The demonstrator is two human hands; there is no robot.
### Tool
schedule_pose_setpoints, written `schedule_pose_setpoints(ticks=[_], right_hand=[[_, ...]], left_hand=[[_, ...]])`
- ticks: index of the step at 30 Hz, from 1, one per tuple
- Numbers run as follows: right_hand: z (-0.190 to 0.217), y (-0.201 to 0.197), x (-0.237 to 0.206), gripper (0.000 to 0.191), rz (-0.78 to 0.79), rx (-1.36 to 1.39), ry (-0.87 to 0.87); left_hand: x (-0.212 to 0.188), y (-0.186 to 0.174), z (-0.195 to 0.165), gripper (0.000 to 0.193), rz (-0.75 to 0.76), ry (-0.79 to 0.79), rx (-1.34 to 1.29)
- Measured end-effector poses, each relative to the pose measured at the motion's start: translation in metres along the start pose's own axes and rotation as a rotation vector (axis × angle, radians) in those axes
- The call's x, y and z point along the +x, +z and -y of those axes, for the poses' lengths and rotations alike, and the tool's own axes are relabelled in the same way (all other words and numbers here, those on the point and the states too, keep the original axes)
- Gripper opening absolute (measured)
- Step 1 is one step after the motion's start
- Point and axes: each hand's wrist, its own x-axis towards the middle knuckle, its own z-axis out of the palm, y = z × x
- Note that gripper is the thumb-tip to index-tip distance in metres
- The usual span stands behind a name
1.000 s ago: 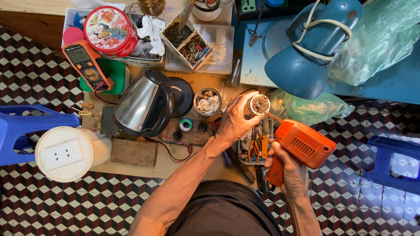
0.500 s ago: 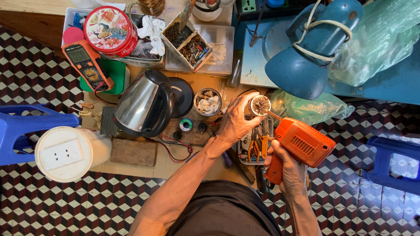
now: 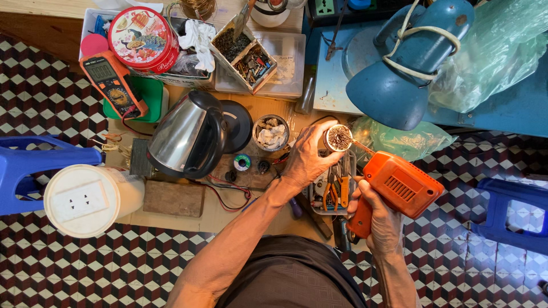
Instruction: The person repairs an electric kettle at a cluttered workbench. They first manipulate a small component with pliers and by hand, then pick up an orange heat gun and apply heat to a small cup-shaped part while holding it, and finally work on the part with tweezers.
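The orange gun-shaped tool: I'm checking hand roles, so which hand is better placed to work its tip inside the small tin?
Right. The right hand grips the orange tool, tip at the small tin; the left hand holds that tin.

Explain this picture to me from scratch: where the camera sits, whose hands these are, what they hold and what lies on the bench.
There is no machine here. One camera, worn on a person's head, looks straight down at their two bare hands above a cluttered wooden bench. The left hand holds a small round tin filled with dark, wiry material. The right hand has its grip on the handle of an orange gun-shaped tool, whose thin tip points into the tin. On the bench lie a steel kettle on its side, an orange multimeter, a red round tin, boxes of small parts and a tray of pliers. A blue desk lamp stands at the right.
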Motion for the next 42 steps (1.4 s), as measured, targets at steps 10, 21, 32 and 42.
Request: schedule_pose_setpoints(ticks=[10,21,32,42], right_hand=[[0.0034,0.0035,0.0059,0.031,-0.033,0.041,-0.001],[0.0013,0.0041,0.0098,0.030,-0.030,0.001,0.003],[0.0063,0.0056,0.0082,0.029,-0.021,-0.016,0.038],[0.0026,0.0010,0.0031,0.030,0.007,-0.003,0.049]], left_hand=[[-0.0011,-0.0042,-0.0015,0.063,-0.004,-0.007,-0.020],[-0.0011,-0.0069,0.0002,0.059,-0.020,0.018,-0.009],[-0.0001,-0.0041,0.0023,0.059,-0.030,0.018,0.007],[0.0002,-0.0047,0.0019,0.059,-0.027,-0.002,-0.010]])
